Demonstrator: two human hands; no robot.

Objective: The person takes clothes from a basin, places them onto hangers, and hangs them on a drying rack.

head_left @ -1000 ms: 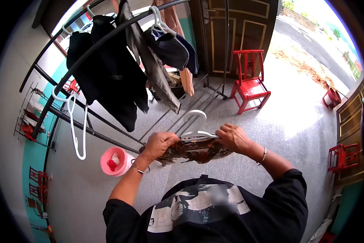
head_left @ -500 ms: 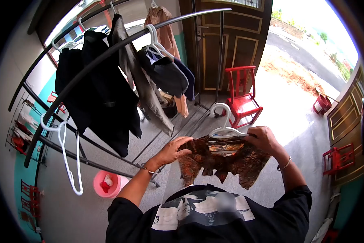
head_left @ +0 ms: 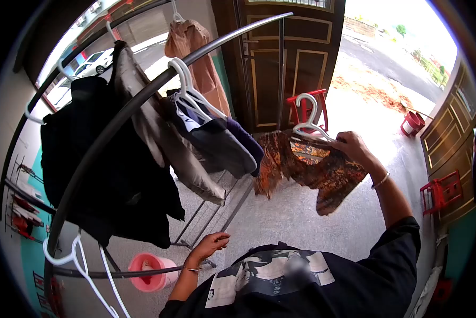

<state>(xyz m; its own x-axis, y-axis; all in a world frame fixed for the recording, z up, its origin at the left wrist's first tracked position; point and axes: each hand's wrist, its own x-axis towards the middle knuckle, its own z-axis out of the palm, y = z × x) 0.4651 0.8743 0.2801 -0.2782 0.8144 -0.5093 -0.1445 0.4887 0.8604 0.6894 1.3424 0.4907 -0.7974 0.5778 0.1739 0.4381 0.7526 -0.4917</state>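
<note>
My right hand (head_left: 352,147) is closed on the right shoulder of a brown and orange patterned blouse (head_left: 344,177), at the end of the white hanger (head_left: 311,129) inside it. The blouse hangs in front of me at chest height or higher, its hanger's hook pointing up. Its left side is close to the dark clothes on the rack. My left hand (head_left: 211,245) is low beside the rack's lower bar, apart from the blouse. Its fingers are loosely bent and slightly apart, with nothing visible in them.
A black metal clothes rack (head_left: 158,82) fills the left, bearing black garments (head_left: 111,164), grey trousers (head_left: 169,153) and a tan garment (head_left: 195,45). White hangers (head_left: 79,259) hang at its near end. A pink bucket (head_left: 148,270) stands below. A red chair (head_left: 315,100) is behind the blouse.
My left hand has let go of the blouse and dropped down and back. My right hand has raised the blouse forward, and its hanger now tilts. The view has shifted closer to the rack.
</note>
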